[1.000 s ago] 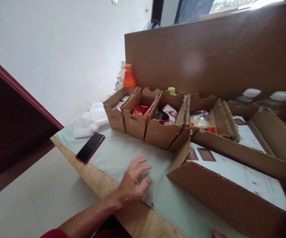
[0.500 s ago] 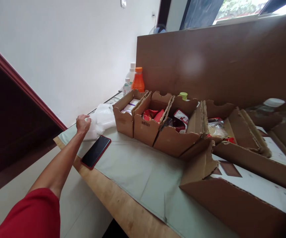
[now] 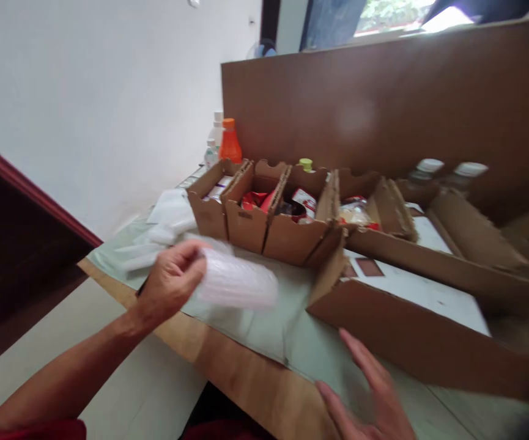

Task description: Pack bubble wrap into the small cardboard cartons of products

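My left hand (image 3: 175,278) is closed on a piece of translucent white bubble wrap (image 3: 239,282), pinched at its left end and held above the table. The wrap is slightly blurred. Behind that hand lies a loose pile of similar white wrap (image 3: 172,211) at the table's left end. My right hand (image 3: 367,397) shows at the lower edge, its thumb and fingers apart and nothing between them. It is over the table's front side, near the long cardboard box (image 3: 411,324). The phone is almost wholly hidden behind my left hand.
A row of open cardboard boxes (image 3: 246,235) with packets inside stands across the table (image 3: 264,330). Behind them are an orange bottle (image 3: 230,143), white-capped bottles (image 3: 429,168) and a tall cardboard panel (image 3: 360,104). A white wall (image 3: 108,104) rises on the left.
My left hand has come back from the pile towards me and right, carrying the bubble wrap. My right hand has entered at the bottom. The view has shifted to the right.
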A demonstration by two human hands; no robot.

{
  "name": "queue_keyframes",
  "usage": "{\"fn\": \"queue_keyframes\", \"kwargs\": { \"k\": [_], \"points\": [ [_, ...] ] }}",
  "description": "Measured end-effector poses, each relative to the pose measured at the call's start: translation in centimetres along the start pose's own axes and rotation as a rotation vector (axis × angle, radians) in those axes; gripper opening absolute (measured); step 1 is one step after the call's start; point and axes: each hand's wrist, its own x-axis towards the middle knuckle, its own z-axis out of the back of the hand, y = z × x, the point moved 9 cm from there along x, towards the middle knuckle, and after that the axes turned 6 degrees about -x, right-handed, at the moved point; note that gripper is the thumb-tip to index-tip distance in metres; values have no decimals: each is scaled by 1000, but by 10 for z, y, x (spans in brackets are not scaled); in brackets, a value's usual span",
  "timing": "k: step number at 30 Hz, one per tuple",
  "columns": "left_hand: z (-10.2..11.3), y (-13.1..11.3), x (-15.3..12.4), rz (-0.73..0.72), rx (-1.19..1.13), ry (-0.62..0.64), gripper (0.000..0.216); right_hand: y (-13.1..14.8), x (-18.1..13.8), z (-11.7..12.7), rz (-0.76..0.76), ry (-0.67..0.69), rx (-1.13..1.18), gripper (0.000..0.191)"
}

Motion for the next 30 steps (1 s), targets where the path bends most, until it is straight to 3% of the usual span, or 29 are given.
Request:
{"fn": "queue_keyframes", "kwargs": {
  "k": [2,4,6,9,12,15,18,20,23,25,27,30],
  "points": [
    [-79,20,-20,219,-137,378,24,35,18,5,28,5,52,88],
    [-140,36,-41,356,-205,644,25,46,26,8,-11,-8,102,93],
    [-180,46,-56,407,-230,793,27,32,23,14,-137,-54,120,71],
    [-213,57,-75,436,-229,969,31,-12,1,23,-447,-122,176,29],
    [-218,70,-95,489,-186,1144,32,-52,-32,31,-700,-218,293,36],
    [-207,88,-100,542,-142,1198,31,-80,-65,33,-836,-225,357,45],
    [-197,104,-91,559,-115,1185,30,-100,-91,44,-863,-162,249,50],
    [-190,112,-78,462,32,1119,34,-104,-99,73,-809,-217,14,45],
    [-169,95,-50,53,418,754,35,-72,-93,115,-603,-339,-325,31],
    [-161,61,-55,-277,511,531,30,-29,-74,116,-399,-337,-380,28],
    [-171,36,-83,-517,447,539,25,21,-49,87,-179,-224,-289,34],
    [-195,35,-121,-613,372,701,23,69,-20,6,-1,138,-140,33]
  ]
}}
